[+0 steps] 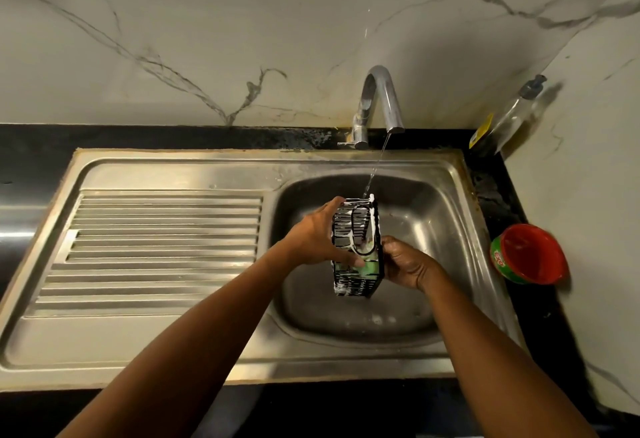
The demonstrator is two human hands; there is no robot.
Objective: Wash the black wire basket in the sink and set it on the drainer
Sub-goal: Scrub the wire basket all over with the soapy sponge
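The basket (358, 247) is held up over the sink (433, 229), clear of the bottom, stood on end so its long side runs up and down. White suds cling to the wires, thickest along the top edge and near the lower left corner. A thin stream from the tap (379, 101) falls onto the basket's upper right corner.

The left hand (318, 233) is wrapped around the basket's left side — fingers curled over the top edge, thumb across the front near a green sponge (367, 266) that shows through the wires. Whether the thumb presses the sponge or just the wire, I cannot tell. The right hand (405, 262) is closed on the basket's right edge, fingers tucked behind it.

The ribbed drainer (156, 247) lies to the left of the bowl, bare and wet-looking. On the black desk (498, 202) to the right sits a red tub (530, 254), tilted toward the camera — and farther back, in the corner by the wall, a clear bottle (512, 118) with a yellow label leans against the marble.
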